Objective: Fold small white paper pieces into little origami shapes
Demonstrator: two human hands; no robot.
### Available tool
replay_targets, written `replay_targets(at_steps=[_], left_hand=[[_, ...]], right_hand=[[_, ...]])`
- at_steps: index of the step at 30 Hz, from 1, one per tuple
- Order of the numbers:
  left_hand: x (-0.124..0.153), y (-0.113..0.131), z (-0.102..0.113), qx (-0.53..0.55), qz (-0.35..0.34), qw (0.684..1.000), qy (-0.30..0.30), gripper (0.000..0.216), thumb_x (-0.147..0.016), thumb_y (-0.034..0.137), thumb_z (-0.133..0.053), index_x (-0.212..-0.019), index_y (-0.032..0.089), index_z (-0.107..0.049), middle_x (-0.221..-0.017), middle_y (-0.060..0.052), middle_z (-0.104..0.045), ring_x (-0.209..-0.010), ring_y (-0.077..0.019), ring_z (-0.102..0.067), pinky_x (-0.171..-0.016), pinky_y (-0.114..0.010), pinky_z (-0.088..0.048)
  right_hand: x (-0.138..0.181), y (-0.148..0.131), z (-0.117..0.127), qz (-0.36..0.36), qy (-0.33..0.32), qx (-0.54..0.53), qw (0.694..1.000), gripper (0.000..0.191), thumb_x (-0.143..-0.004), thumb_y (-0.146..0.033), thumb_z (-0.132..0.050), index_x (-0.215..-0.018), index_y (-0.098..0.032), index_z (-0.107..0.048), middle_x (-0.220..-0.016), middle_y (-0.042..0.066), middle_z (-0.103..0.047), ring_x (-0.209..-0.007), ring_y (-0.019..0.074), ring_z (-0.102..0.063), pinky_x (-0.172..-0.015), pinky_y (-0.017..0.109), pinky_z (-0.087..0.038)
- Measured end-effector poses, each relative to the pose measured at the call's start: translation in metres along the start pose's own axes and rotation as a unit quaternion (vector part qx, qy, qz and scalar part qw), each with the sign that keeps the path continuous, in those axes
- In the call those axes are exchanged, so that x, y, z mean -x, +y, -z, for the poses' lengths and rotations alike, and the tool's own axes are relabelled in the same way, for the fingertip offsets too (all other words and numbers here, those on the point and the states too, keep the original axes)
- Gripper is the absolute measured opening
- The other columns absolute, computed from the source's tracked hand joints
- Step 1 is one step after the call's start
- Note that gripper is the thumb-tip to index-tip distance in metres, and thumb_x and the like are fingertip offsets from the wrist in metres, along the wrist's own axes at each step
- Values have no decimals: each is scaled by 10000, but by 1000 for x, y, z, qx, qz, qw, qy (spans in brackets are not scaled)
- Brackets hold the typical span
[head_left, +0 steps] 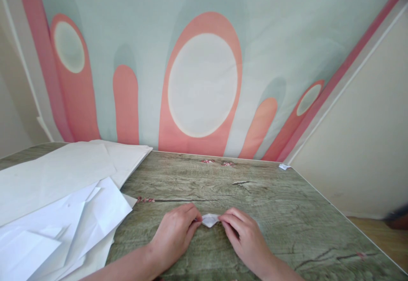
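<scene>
A small folded piece of white paper [210, 220] is held just above or on the wood-patterned table [191, 179], near the middle of the front. My left hand [177, 232] pinches its left end between thumb and fingers. Its right end sits between the thumb and fingertips of my right hand [244, 236], also closed in a pinch. The paper's middle shows between the hands with creased facets; both ends are covered by fingertips.
Large white sheets [63, 166] lie stacked at the left, with several creased loose papers [95, 213] on top. Another small folded white paper [284, 167] rests at the table's far right corner. Behind the table hangs a printed backdrop [204, 85].
</scene>
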State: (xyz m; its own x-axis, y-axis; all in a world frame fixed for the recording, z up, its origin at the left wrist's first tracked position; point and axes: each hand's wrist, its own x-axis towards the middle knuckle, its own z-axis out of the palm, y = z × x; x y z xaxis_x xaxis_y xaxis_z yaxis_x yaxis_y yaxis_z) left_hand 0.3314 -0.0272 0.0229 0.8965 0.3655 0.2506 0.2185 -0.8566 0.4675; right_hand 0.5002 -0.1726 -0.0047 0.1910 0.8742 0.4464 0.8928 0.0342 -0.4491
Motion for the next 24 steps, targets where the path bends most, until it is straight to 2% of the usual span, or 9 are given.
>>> replay_targets(at_steps=[8,17,24], left_hand=[[0,-1,-1,1,-2,1000,-3,142,-872,152,-470,-828,219,-587,-825,-10,-609,-786,-177,-584,-697,-240,-440],[1,-6,-7,60,1,998,20,168,-888,161,-459,-1003,256,-536,-923,5,-660,-838,-177,-624,-729,-252,-460],[3,-7,-9,75,11,996,36,155,-863,166,-486,-1001,233,-505,-900,-8,-636,-756,-166,-616,-704,-268,-464]], right_hand=[[0,-3,0,-7,-2,-24,1000,177,-888,-109,-476,-935,-214,-611,-854,34,-595,-784,174,-570,-715,309,-465],[1,-2,0,31,6,-47,998,186,-908,-125,-461,-981,-209,-609,-866,43,-596,-778,167,-579,-702,292,-482],[1,0,0,25,19,-31,999,200,-870,-123,-512,-1015,-223,-606,-876,39,-618,-757,172,-594,-698,295,-491]])
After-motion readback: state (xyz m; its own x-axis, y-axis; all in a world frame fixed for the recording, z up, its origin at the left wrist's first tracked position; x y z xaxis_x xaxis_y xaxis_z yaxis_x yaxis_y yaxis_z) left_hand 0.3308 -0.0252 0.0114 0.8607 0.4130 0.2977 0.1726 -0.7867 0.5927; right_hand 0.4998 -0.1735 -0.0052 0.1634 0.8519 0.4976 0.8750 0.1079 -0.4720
